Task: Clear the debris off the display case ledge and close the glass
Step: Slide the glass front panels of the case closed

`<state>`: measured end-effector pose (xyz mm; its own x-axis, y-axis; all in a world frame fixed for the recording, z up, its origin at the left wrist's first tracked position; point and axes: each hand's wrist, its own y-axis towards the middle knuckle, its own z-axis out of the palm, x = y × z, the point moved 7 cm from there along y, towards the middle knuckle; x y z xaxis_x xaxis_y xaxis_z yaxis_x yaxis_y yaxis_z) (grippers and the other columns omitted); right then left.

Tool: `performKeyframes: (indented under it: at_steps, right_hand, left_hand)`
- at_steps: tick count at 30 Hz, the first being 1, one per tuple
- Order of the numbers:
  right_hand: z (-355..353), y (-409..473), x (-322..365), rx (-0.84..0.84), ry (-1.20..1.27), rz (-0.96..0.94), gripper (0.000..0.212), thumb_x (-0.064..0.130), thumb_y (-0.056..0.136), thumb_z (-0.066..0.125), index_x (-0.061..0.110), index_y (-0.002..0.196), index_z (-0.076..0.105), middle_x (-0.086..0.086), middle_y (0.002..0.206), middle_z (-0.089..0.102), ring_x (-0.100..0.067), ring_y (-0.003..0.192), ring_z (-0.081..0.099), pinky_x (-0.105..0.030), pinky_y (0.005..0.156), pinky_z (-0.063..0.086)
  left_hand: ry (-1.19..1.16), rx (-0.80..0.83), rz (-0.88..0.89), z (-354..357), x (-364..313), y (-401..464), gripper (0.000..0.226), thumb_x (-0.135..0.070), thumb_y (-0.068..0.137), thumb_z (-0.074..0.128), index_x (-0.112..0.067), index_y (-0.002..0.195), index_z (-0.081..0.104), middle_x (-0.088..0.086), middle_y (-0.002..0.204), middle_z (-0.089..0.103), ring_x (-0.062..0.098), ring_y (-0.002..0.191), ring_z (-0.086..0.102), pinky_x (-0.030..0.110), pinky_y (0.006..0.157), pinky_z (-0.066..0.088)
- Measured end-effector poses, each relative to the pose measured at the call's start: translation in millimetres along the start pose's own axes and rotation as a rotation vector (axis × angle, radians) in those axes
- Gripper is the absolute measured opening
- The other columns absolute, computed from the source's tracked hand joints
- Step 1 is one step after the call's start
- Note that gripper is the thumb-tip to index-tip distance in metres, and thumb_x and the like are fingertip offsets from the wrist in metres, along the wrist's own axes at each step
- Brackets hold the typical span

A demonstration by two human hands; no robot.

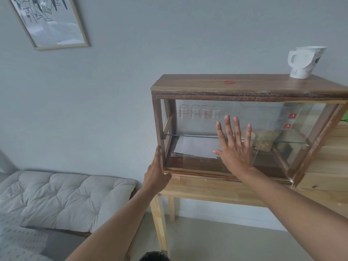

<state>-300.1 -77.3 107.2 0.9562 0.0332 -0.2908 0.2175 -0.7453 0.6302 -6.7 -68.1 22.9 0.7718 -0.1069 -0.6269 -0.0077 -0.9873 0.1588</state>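
A dark wooden display case with glass panels stands on a light wooden table. My right hand lies flat with fingers spread against the front sliding glass, whose left edge stands a little right of the case's left post. My left hand rests against the lower left corner post of the case, fingers pointing up. Inside, several measuring glasses stand at the back, white paper lies on the floor of the case, and a glass shelf crosses the middle. Small wood chips lie on the table by the case's front edge.
A white paper cup with a handle stands on top of the case at the right. A framed drawing hangs on the wall at upper left. A tufted grey cushion bench sits low at the left. A dark round object lies below.
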Motion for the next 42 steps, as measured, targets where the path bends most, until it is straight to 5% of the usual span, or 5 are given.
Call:
performKeyframes:
  at_steps: [15, 25, 31, 35, 42]
  right_hand:
    - [-1, 32, 78, -0.006, 0.126, -0.015, 0.134, 0.058, 0.079, 0.088, 0.014, 0.175, 0.005, -0.02, 0.183, 0.005, -0.048, 0.168, 0.008, -0.08, 0.126, 0.005]
    - [-6, 36, 91, 0.067, 0.189, 0.01, 0.135, 0.061, 0.087, 0.08, 0.016, 0.172, -0.014, -0.018, 0.184, -0.002, -0.048, 0.169, 0.002, -0.077, 0.128, -0.001]
    - [-33, 27, 89, 0.17, 0.265, -0.042, 0.115, 0.016, 0.093, 0.076, 0.02, 0.175, -0.004, -0.013, 0.182, -0.021, -0.044, 0.168, -0.017, -0.074, 0.132, 0.001]
    - [-56, 15, 74, 0.346, 0.344, -0.058, 0.099, 0.015, 0.102, 0.062, 0.025, 0.174, -0.006, -0.005, 0.18, -0.03, -0.032, 0.169, -0.019, -0.061, 0.136, 0.004]
    - [-86, -30, 30, 0.647, 0.363, 0.071, 0.086, 0.042, 0.105, 0.059, 0.023, 0.174, 0.01, -0.007, 0.185, -0.002, -0.032, 0.171, 0.005, -0.058, 0.131, 0.029]
  left_hand:
    - [-0.052, -0.051, -0.04, 0, 3, -2, 0.13, -0.016, 0.086, 0.078, -0.063, 0.154, -0.022, -0.002, 0.168, 0.041, 0.034, 0.142, 0.053, 0.054, 0.106, 0.054]
    - [-0.003, -0.007, -0.043, -3, 8, -2, 0.13, -0.009, 0.086, 0.073, -0.063, 0.154, -0.024, -0.003, 0.165, 0.046, 0.035, 0.129, 0.061, 0.041, 0.088, 0.056]
    - [0.294, 0.105, -0.121, -21, 2, -5, 0.119, -0.001, 0.088, 0.064, -0.048, 0.163, -0.015, 0.005, 0.178, 0.009, 0.043, 0.148, 0.037, 0.058, 0.11, 0.045]
    - [0.392, 0.14, -0.067, -43, -23, -9, 0.106, -0.015, 0.097, 0.065, -0.034, 0.168, -0.011, 0.009, 0.179, -0.002, 0.043, 0.16, 0.016, 0.063, 0.12, 0.031]
    - [0.474, 0.163, 0.165, -63, -95, -28, 0.101, -0.068, 0.098, 0.057, -0.029, 0.169, -0.003, 0.006, 0.178, -0.013, 0.04, 0.164, -0.003, 0.07, 0.123, 0.021]
